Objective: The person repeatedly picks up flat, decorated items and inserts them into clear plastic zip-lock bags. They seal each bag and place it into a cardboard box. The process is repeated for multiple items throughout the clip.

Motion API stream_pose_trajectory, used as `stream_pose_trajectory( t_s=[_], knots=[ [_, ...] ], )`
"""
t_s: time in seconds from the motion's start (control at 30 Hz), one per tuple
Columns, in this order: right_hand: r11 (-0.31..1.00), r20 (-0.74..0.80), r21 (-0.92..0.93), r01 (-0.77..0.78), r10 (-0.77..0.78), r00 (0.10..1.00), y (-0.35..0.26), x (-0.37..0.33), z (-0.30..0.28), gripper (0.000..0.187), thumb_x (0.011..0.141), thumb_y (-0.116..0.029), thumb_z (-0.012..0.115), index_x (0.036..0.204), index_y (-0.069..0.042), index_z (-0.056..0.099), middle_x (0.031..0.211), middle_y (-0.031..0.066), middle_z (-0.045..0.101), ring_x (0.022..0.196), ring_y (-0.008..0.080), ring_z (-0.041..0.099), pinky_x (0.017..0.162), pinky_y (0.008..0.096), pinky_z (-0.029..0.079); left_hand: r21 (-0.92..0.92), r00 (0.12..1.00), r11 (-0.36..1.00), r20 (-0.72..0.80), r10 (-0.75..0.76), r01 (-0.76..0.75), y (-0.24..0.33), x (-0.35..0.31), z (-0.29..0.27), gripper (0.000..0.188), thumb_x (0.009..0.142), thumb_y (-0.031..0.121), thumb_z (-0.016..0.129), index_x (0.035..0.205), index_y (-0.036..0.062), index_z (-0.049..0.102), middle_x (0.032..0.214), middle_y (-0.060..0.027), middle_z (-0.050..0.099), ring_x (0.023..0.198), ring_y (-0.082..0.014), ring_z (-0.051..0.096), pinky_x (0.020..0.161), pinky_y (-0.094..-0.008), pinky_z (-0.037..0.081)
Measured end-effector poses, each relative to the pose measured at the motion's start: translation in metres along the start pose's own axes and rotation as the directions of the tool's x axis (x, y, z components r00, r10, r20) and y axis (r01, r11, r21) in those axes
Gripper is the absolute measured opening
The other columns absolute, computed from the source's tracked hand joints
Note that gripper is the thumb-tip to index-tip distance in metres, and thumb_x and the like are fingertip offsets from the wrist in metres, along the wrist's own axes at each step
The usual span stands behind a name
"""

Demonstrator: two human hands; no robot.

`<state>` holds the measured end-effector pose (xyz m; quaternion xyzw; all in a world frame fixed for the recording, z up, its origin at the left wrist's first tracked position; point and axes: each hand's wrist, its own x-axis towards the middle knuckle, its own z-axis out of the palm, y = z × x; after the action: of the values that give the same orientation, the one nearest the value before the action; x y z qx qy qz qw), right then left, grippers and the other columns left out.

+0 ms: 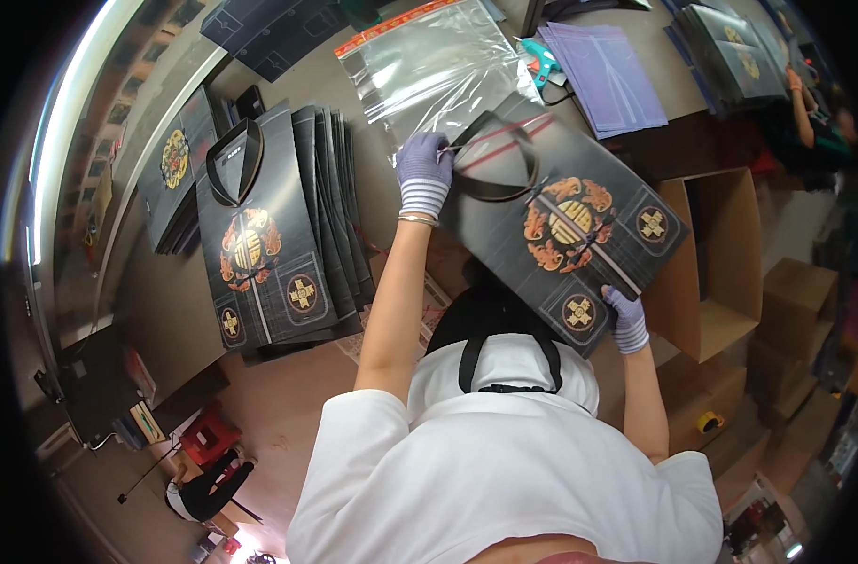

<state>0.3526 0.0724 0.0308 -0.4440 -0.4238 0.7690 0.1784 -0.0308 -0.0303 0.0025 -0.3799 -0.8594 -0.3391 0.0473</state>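
Observation:
A dark paper gift bag (626, 193) with a round gold and orange emblem is held tilted in front of me. My left hand (422, 174), in a purple knit glove with a striped cuff, is closed at its top edge beside the black ribbon handle (493, 193). A thin strand shows by those fingertips; its other end is unclear. Two red lines cross the bag near its mouth. At the bottom edge, my right hand (628, 321), gloved alike, grips the bag with its fingers partly hidden. Left of me, a stack of matching bags (297, 235) lies on the table.
Clear plastic sleeves (438, 70) with an orange strip lie ahead. Beyond are a teal glue gun (542, 64) and purple sheets (606, 80). An open cardboard box (730, 263) stands at the right. More bags (741, 56) sit far right, near another person's arm (801, 108).

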Motion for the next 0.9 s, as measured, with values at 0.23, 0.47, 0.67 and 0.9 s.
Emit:
stream_pose_trajectory(
  t_s=[0.23, 0.47, 0.67, 0.9],
  knots=[
    [0.996, -0.137, 0.086, 0.032, -0.020, 0.990, -0.001, -0.004, 0.006, 0.039, 0.074, -0.007, 0.066, 0.111, -0.003, 0.054, 0.102, 0.0039, 0.058, 0.090, 0.0143, 0.055, 0.081, 0.0271, 0.046, 0.069, 0.984, 0.987, -0.111, -0.137, 0.145, -0.035, -0.038, -0.005, 0.010, 0.069, 0.009, 0.065, 0.078, 0.0081, 0.061, 0.080, -0.0091, 0.058, 0.080, -0.0290, 0.055, 0.072, -0.0388, 0.043],
    [0.982, -0.097, 0.187, 0.017, 0.001, 0.995, 0.011, -0.001, 0.005, 0.039, 0.075, -0.008, 0.066, 0.112, -0.003, 0.054, 0.103, 0.0043, 0.058, 0.091, 0.0153, 0.055, 0.082, 0.0281, 0.046, -0.090, 0.966, 0.994, -0.245, -0.084, 0.064, -0.032, -0.046, -0.009, 0.009, 0.069, 0.007, 0.066, 0.077, 0.0065, 0.061, 0.080, -0.0102, 0.059, 0.075, -0.0292, 0.055, 0.069, -0.0377, 0.044],
    [0.956, -0.221, 0.291, -0.044, 0.112, 0.969, 0.024, 0.001, 0.033, 0.030, 0.074, -0.006, 0.068, 0.102, -0.003, 0.057, 0.091, 0.0032, 0.059, 0.080, 0.0134, 0.057, 0.074, 0.0265, 0.049, -0.230, 0.999, 0.973, -0.050, 0.015, -0.026, -0.004, -0.053, -0.011, 0.009, 0.069, 0.006, 0.064, 0.077, 0.0049, 0.060, 0.080, -0.0108, 0.058, 0.078, -0.0308, 0.054, 0.072, -0.0377, 0.044],
    [0.928, -0.002, 0.258, -0.268, 0.278, 0.961, 0.031, 0.005, 0.026, 0.031, 0.078, -0.004, 0.066, 0.107, -0.003, 0.055, 0.093, 0.0057, 0.061, 0.080, 0.0142, 0.061, 0.072, 0.0285, 0.053, -0.636, 0.512, 0.080, 0.533, -0.674, 0.767, -0.023, -0.034, 0.025, 0.021, 0.082, 0.017, 0.062, 0.090, -0.0026, 0.065, 0.078, -0.0073, 0.064, 0.058, -0.0140, 0.056, 0.050, -0.0309, 0.045]
  ],
)
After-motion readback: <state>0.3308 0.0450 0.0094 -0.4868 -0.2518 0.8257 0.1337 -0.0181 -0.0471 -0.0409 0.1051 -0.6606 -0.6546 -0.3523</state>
